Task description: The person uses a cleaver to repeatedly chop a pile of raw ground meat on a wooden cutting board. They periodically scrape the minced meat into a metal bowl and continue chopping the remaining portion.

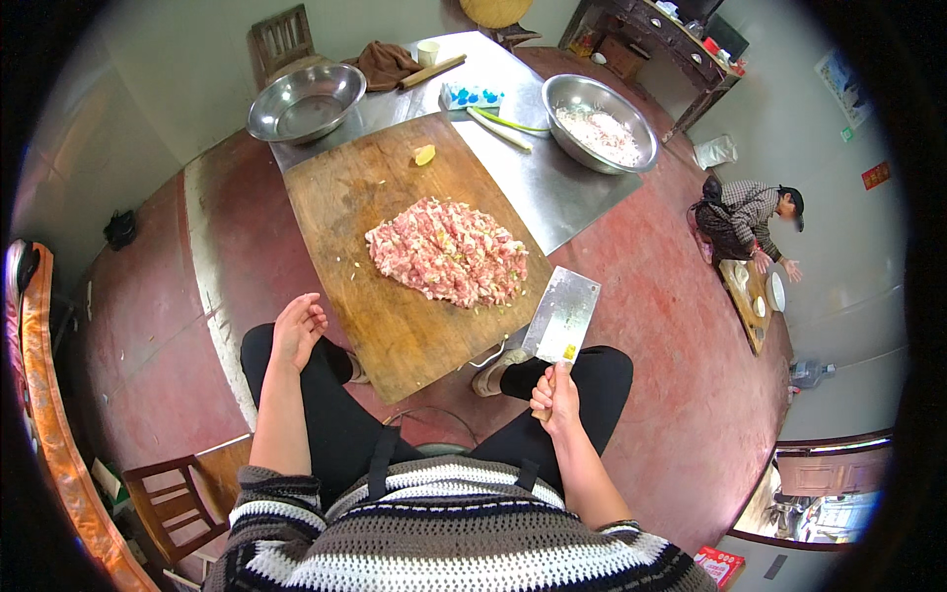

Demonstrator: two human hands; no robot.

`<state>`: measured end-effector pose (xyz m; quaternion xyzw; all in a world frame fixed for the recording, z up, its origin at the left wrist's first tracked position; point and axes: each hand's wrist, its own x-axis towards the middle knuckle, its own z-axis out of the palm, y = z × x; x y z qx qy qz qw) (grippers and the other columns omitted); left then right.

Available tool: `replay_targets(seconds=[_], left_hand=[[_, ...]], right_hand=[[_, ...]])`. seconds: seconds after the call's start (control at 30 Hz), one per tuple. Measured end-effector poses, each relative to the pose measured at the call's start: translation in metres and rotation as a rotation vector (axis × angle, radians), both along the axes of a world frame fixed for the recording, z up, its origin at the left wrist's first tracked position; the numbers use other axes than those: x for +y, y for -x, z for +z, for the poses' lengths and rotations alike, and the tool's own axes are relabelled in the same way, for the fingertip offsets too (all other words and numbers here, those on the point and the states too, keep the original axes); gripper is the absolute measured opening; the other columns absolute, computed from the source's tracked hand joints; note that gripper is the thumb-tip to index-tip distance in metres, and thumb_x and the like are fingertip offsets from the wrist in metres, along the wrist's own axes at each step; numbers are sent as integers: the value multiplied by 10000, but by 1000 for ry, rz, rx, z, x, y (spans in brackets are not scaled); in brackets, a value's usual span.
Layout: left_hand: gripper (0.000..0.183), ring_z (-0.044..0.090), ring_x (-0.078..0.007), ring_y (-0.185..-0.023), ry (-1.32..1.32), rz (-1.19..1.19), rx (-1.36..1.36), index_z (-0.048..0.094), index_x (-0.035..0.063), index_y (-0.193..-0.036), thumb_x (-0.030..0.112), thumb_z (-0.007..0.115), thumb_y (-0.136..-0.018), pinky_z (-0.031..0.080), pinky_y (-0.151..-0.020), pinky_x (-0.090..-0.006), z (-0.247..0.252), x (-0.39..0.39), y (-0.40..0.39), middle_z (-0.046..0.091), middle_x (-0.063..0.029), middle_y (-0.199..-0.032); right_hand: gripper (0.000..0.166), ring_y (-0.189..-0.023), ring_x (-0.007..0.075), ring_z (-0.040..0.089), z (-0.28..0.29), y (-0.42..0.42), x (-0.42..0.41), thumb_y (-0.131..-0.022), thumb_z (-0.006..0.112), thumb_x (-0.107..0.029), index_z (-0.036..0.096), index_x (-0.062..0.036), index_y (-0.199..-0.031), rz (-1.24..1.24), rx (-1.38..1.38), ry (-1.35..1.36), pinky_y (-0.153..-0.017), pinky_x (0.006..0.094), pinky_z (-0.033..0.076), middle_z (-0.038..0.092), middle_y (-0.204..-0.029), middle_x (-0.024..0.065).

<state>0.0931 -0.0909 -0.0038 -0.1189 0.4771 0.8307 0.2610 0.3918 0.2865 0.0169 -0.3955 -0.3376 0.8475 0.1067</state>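
My right hand (556,396) grips the wooden handle of a cleaver (564,314), whose broad blade points away from me, just off the right edge of a wooden cutting board (407,348). A mound of chopped raw meat (447,253) with pale and green bits lies on the board. Beyond the meat sits a small yellowish wedge (425,155), perhaps ginger. My left hand (298,331) hangs above my left knee, left of the board, fingers loosely curled and holding nothing.
The board overhangs a steel table (599,209). On it stand an empty metal basin (307,103), a basin of shredded food (601,124), scallions (503,127), a tissue pack (472,95), a rolling pin (433,72), a cup (427,53) and a brown cloth (381,65). A person (743,214) bends over a low table (747,303) at right.
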Motion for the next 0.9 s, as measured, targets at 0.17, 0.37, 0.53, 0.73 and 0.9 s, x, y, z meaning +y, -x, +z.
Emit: replay_targets(seconds=[0.17,0.37,0.53,0.73,0.9], left_hand=[[196,596,-153,-807,8,8,-8,635,63,-1108,203,570,-987,526,-750,-302,2,0,2,595,-23,-840],[197,595,-152,-801,-17,28,-8,639,60,-1101,207,571,-988,527,-745,-300,0,-7,3,593,-23,-841],[193,595,-153,-795,-22,36,-14,641,58,-1094,203,573,-987,527,-732,-300,4,-7,1,598,-30,-845],[214,571,-160,-814,-42,34,-6,618,49,-1112,214,561,-990,511,-759,-308,1,-6,4,588,-29,-862],[203,570,-155,-825,-58,62,-3,620,54,-1106,208,564,-988,511,-763,-312,3,-5,5,587,-22,-862]], right_hand=[[346,-426,88,315,-12,13,-1,-1022,478,-474,452,-149,-907,72,29,39,-411,252,297,354,-575,-19],[319,-438,96,336,-2,62,-2,-1026,491,-434,439,-151,-890,219,-23,30,-425,270,325,362,-580,-13],[269,-449,92,354,37,113,-19,-1011,533,-343,428,-140,-869,297,-83,-207,-429,266,334,369,-594,-12],[179,-591,238,576,66,182,-51,-939,548,-180,464,-26,-977,655,-338,-1066,-521,401,479,559,-727,141],[252,-935,467,664,57,199,-117,-987,386,-139,500,78,-1045,764,-569,-1556,-834,541,521,667,-931,333]])
